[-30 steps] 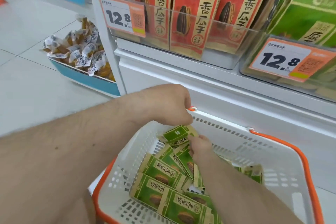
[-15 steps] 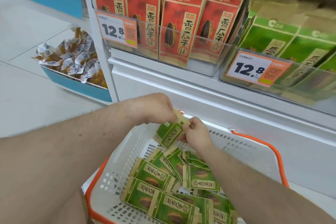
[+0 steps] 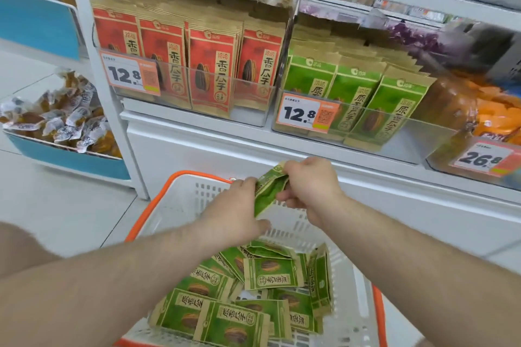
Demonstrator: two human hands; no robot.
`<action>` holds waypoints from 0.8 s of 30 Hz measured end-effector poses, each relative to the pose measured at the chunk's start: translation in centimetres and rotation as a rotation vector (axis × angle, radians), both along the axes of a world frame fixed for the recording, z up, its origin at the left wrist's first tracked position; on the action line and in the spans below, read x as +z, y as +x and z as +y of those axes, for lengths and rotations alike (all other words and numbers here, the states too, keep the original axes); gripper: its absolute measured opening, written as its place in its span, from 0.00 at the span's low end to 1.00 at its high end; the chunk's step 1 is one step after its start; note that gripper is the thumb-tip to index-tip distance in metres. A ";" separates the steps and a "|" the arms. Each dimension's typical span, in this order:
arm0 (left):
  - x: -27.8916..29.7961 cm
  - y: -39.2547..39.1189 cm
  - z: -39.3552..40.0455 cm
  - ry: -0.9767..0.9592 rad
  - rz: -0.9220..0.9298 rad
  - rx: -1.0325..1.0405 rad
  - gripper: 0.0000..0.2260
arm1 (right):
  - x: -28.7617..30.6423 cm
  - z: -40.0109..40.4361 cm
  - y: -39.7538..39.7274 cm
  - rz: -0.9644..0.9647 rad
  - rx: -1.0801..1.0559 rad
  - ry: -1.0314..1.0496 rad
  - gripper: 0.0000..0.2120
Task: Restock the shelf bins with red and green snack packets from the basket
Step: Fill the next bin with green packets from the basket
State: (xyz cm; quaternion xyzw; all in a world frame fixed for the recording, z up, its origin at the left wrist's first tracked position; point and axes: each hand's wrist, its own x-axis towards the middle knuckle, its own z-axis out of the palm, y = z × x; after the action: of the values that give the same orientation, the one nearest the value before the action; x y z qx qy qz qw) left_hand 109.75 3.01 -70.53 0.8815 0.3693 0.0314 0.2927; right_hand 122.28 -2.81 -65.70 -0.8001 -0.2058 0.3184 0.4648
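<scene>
Both hands hold a bunch of small green paper snack packets above the far rim of the white plastic basket with orange handles: the left hand grips its lower side, the right hand pinches its top edge. More loose green packets lie across the basket's floor (mostly face up). On the shelf, the clear green-packet bin sits just right of the clear red-packet bin.

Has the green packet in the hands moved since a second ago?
Yes. The green packet has risen from among the packets in the basket to above its far rim, toward the shelf.
</scene>
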 end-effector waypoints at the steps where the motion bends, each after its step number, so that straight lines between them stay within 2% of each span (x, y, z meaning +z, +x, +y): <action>1: -0.2 0.0 -0.1 -0.032 -0.060 0.037 0.20 | 0.6 -0.4 0.0 -0.007 0.041 -0.009 0.07; 3: -0.2 -0.1 0.1 -0.328 -0.209 0.130 0.11 | 1.8 -1.1 0.4 -0.037 0.121 -0.019 0.10; 6: 0.7 -0.6 0.2 -0.842 -0.375 0.185 0.11 | 3.3 -1.8 1.8 -0.096 0.112 0.024 0.15; 8: 1.6 -0.9 0.2 -1.015 -0.430 0.166 0.14 | 3.8 -2.3 2.9 -0.161 0.101 0.041 0.16; 10: 2.4 -0.7 0.2 -1.108 -0.484 0.142 0.16 | 4.2 -2.8 3.9 -0.137 0.177 0.009 0.19; 12: 2.9 -0.4 0.2 -1.143 -0.510 0.114 0.16 | 4.2 -3.3 4.6 -0.043 0.281 -0.033 0.21; 15: 3.7 0.6 -0.1 -1.105 -0.509 0.059 0.17 | 4.1 -4.1 5.4 0.145 0.396 0.036 0.12; 17: 4.4 1.6 -0.4 -1.067 -0.511 0.039 0.18 | 4.2 -4.6 5.8 0.169 0.383 0.095 0.08; 20: 5.5 4.0 -0.9 -1.016 -0.509 0.021 0.17 | 5.4 -5.7 6.8 0.110 0.300 0.193 0.09; 24: 7.9 7.9 -1.6 -0.893 -0.502 -0.080 0.12 | 9.3 -8.5 9.6 -0.117 0.223 0.223 0.07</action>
State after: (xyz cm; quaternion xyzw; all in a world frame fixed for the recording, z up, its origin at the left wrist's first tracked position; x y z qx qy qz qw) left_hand 117.65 1.38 -62.58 0.6493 0.2311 0.0700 0.7212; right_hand 131.89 -11.29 -56.44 -0.7328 -0.3541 0.2961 0.4999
